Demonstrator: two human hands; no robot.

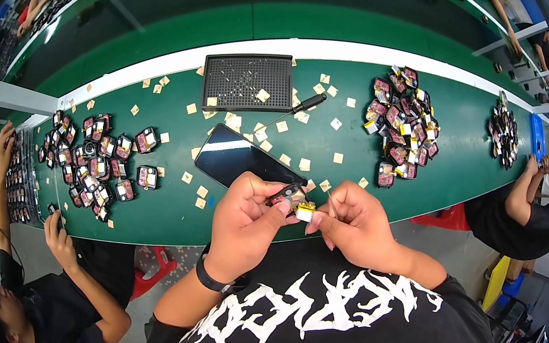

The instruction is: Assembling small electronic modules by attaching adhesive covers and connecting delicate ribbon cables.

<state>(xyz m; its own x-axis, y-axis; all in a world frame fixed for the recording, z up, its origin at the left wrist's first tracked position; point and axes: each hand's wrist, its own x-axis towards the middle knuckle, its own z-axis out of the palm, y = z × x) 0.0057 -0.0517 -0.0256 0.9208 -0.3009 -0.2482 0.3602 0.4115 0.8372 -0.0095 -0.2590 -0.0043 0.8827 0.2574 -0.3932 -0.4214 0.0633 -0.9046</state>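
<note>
Near the table's front edge, my left hand (248,224) is closed around a small black device housing (282,195) with a reddish circuit board inside. A small silver battery cell (305,211) with yellow tape sits at the housing's near side, between my two hands. My right hand (357,221) is closed in a pinch, its thumb tip close against the battery cell. A thin pale sliver (331,200) rises from between its fingers; I cannot tell exactly what it is. Just beyond my hands, a dark flat phone-like slab (242,156) lies on the green table.
Piles of similar open devices lie to the left (97,167) and right (403,125). A black perforated tray (248,82) and a screwdriver (308,103) lie at the back. Small pale paper squares (304,164) are scattered around. Co-workers sit at both sides.
</note>
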